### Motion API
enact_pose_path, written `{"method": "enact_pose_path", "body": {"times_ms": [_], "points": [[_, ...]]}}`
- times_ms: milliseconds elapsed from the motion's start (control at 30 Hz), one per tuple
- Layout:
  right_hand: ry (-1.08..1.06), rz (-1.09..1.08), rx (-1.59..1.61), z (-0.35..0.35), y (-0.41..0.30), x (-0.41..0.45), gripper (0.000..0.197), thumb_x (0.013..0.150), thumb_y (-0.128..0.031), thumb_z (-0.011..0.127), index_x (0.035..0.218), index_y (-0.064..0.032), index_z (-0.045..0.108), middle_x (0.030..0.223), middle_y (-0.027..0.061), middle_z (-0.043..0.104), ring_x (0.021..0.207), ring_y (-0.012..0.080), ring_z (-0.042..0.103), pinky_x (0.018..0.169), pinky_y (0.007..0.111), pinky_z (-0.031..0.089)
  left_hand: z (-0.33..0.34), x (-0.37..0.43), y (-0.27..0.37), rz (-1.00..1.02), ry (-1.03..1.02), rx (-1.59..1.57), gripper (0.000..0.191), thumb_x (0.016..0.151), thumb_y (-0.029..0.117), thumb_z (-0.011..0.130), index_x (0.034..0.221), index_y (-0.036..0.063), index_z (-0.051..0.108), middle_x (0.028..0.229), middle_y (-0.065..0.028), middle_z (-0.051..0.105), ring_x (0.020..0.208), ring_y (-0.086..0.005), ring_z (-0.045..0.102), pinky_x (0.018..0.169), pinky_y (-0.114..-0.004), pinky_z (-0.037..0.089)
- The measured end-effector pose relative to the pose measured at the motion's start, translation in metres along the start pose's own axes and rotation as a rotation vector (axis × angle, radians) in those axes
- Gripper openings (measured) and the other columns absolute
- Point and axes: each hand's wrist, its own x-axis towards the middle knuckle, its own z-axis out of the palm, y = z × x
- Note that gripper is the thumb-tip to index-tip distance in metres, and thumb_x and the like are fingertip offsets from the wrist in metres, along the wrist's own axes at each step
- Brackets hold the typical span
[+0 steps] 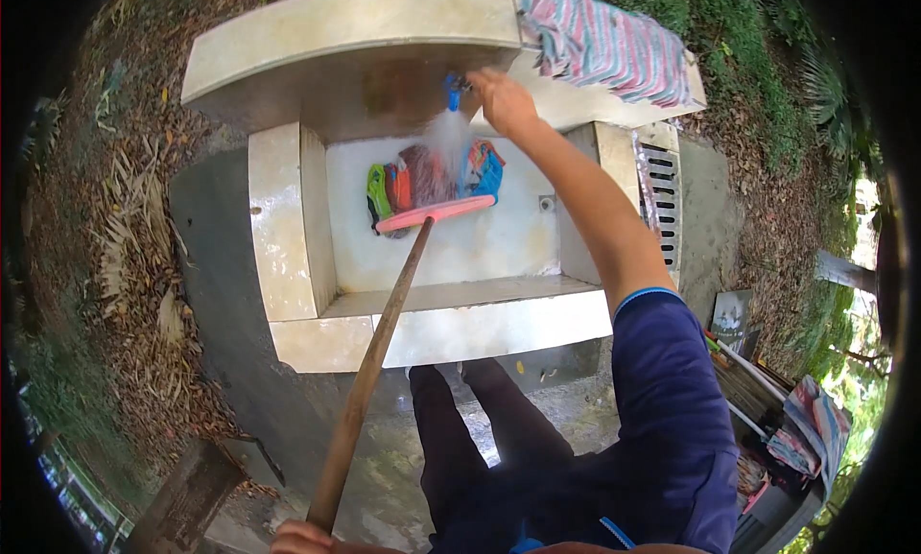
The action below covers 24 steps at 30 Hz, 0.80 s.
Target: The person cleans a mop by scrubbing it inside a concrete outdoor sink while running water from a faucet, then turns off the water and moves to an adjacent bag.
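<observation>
My left hand [301, 538], cut off by the bottom edge, grips the wooden handle [370, 360] of a mop. The handle slants up into a tiled basin [446, 262], where a pink mop head [435, 214] carries green, orange, brown and blue cloth strips [424, 173]. My right hand [504, 102] reaches across to a tap with a blue spout [453, 97], its fingers at the tap's dark handle. A spray of water [450, 140] falls from the spout onto the cloth strips. The fingers partly hide the tap handle.
A striped cloth [608, 43] drapes over the basin's back ledge [360, 11]. The drain hole [547, 203] lies right of the mop. A slotted grate [660, 194] is beyond the right wall. Poles and striped cloth [809, 424] stand at lower right. Dry leaves [144, 266] cover the ground at left.
</observation>
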Motion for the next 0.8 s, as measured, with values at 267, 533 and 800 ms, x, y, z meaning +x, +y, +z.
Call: {"method": "enact_pose_path", "body": {"times_ms": [267,533,800], "points": [[-0.346,0.177,-0.135,0.02,-0.025,0.061,0.027,0.087,-0.036,0.048,0.086,-0.0151,0.065,0.081,0.0103,0.065,0.08,0.028,0.063,0.069,0.038,0.05,-0.011,0.012,0.011,-0.123,0.036,0.081,0.016,0.087,0.027,0.044,0.082,0.0117,0.044,0.055,0.0008,0.04,0.054,-0.0157,0.044,0.057,-0.036,0.041],[-0.115,0.546,-0.046,0.054,-0.028,0.072,0.031,0.081,-0.033,0.05,0.077,-0.0056,0.063,0.076,0.0132,0.065,0.073,0.0332,0.062,0.064,0.04,0.05,-0.006,0.029,0.012,-0.247,0.13,0.252,0.018,0.087,0.027,0.044,0.075,0.0137,0.043,0.053,0.0049,0.039,0.052,-0.0104,0.041,0.056,-0.028,0.038],[-0.319,0.614,0.559,0.116,0.029,0.067,0.015,0.069,-0.012,0.06,0.056,-0.0057,0.057,0.061,0.0142,0.059,0.06,0.0355,0.058,0.049,0.041,0.045,-0.012,0.033,0.0,-0.141,0.169,0.1,0.022,0.088,0.027,0.044,0.07,0.0145,0.041,0.049,0.0071,0.033,0.048,-0.0087,0.036,0.054,-0.026,0.036]]}}
